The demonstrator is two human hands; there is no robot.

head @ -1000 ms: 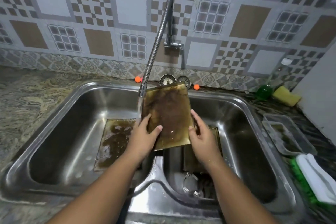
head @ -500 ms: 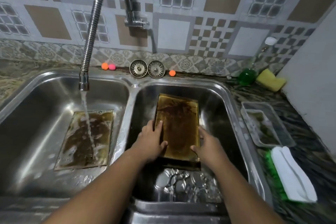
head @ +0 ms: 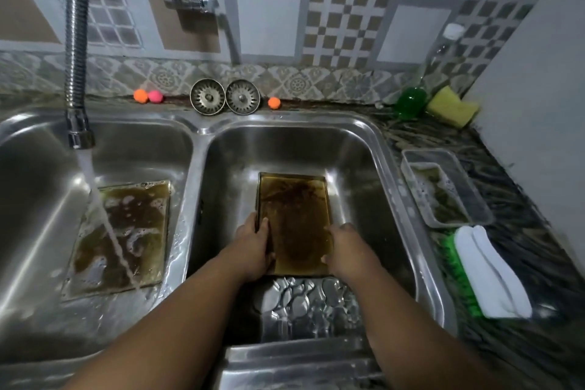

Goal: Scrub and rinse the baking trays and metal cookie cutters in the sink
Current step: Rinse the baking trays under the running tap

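A greasy brown baking tray (head: pixel 294 215) lies flat on the floor of the right sink basin (head: pixel 373 187). My left hand (head: pixel 253 247) grips its left edge and my right hand (head: pixel 345 247) holds its right near corner. A second dirty tray (head: pixel 126 231) lies in the left basin (head: pixel 38 199), with water from the flexible tap (head: pixel 77 79) running onto it. Several shiny metal cookie cutters (head: pixel 307 298) lie in the right basin just in front of the held tray.
On the right counter stand a clear soapy container (head: pixel 443 190), a green brush with a white handle (head: pixel 481 272), a yellow sponge (head: pixel 452 106) and a green soap bottle (head: pixel 411 101). Two sink strainers (head: pixel 224 96) and small coloured balls (head: pixel 148 95) line the back ledge.
Both hands carried the tray from under the tap over the divider down into the right basin and laid it flat. The view shifted right.
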